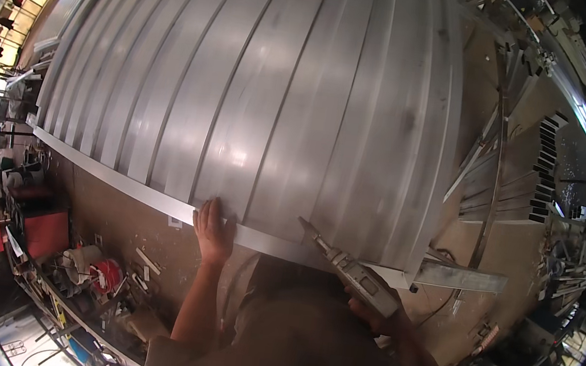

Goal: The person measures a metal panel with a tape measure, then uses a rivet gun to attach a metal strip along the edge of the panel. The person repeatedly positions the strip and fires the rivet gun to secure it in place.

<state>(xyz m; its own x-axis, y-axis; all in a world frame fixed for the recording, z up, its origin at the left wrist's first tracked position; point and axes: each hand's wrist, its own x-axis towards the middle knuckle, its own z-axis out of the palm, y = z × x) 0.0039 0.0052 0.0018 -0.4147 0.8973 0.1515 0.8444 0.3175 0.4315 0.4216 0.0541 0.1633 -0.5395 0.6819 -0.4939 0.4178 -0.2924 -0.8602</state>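
Pressing flat, the left hand (pixel 213 230) steadies the ribbed aluminium panel (pixel 267 92) at its edge; the right hand (pixel 372 316), seemingly clamped on a riveting tool (pixel 352 271), should keep the nose square.

Ribbed aluminium panel (pixel 261 84) on workbench (pixel 135 218)

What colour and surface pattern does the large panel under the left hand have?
Silvery grey metal panel with parallel raised ribs running lengthwise; the left hand presses its near edge. Seen in the head view.
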